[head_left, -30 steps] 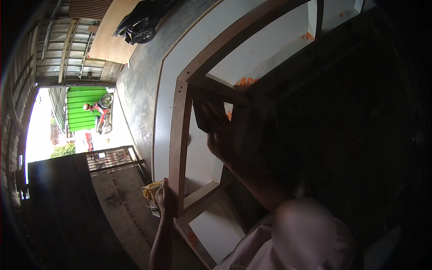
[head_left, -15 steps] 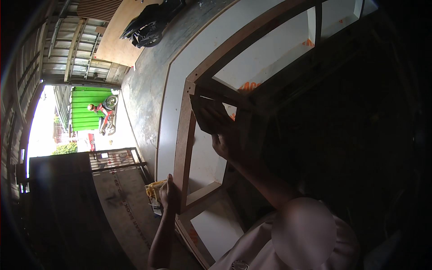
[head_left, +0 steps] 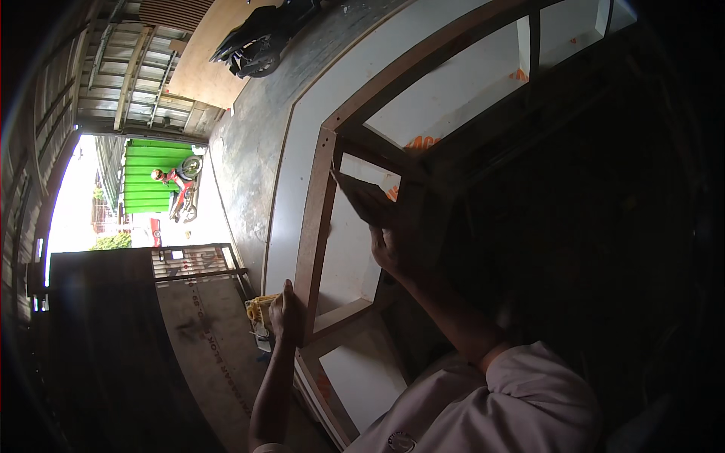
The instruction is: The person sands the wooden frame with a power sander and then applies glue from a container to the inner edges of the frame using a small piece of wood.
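A long wooden frame with a white panel behind its openings runs from the lower middle to the upper right. My right hand is closed on a dark flat sheet, whose material I cannot make out. The sheet slants across one opening, its upper tip close to the frame's inner edge near the corner. My left hand is closed at the frame's lower left end, thumb pointing up, fingers partly hidden. Just left of this hand is a yellow object, too small to identify.
A white board lies along the frame's left side. Grey concrete floor stretches beyond it. A dark motorcycle stands at the top, with a red one outside by a green wall. A large dark panel fills the lower left.
My right hand has drawn down and to the right with the dark sheet, uncovering more of the opening near the corner. My left hand stays at the frame's end.
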{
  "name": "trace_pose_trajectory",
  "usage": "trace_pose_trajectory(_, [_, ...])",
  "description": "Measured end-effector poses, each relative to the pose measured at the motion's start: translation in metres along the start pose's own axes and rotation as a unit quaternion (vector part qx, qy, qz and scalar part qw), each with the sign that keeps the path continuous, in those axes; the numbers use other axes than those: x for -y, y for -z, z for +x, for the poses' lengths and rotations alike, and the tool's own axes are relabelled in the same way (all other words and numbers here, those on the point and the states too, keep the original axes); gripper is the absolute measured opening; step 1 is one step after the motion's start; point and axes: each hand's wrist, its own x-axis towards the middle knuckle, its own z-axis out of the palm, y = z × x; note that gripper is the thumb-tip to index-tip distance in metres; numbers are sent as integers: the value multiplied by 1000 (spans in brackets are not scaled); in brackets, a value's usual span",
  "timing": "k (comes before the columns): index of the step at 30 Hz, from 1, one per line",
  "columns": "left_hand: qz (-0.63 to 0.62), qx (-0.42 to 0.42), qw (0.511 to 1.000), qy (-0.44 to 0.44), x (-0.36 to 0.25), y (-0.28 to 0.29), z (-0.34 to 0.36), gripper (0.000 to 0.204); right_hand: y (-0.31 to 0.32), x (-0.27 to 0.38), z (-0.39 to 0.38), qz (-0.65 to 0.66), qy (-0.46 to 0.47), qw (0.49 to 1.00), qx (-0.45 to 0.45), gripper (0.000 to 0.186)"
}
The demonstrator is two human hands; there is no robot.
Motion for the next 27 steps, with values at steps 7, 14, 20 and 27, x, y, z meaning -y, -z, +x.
trace_pose_trajectory(7, [147, -26, 968, -201, 22, -8, 4, 28, 10, 16, 11, 127, -183, 975, 14, 30])
trace_pose_trajectory(14, [144, -56, 953, -261, 68, -25, 21, 60, -24, 54, 24, -108, -54, 993, -19, 45])
trace_pose_trajectory(20, [163, -65, 940, -294, 52, -23, 17, 56, -111, 51, -20, -157, -72, 983, -56, 73])
trace_pose_trajectory(27, [187, -73, 945, -258, 53, -19, 15, 46, -30, 111, -21, 99, -43, 994, -25, 47])
